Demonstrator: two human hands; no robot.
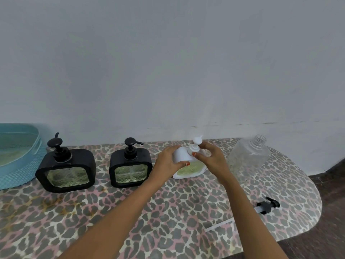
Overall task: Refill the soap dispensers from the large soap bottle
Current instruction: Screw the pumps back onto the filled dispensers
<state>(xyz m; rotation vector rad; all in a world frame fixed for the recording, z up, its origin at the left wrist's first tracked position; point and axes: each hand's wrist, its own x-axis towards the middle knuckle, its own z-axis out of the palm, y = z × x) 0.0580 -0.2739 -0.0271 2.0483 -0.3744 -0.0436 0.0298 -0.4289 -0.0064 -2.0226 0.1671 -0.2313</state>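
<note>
A white square soap dispenser (188, 170) with green soap stands at the back of the table, tilted a little. My left hand (169, 161) grips its white body from the left. My right hand (211, 157) pinches the collar of its white pump (196, 144) from the right. Two black dispensers (65, 170) (130, 166) with black pumps stand to the left, both showing green soap. The large clear soap bottle (250, 157) stands uncapped at the right. Its black pump (267, 206) with a clear tube lies on the table in front of it.
A light blue woven basket (16, 161) sits at the far left. The table (149, 221) has a leopard-print cover and a rounded right end, with dark floor beyond. A grey wall runs close behind the dispensers.
</note>
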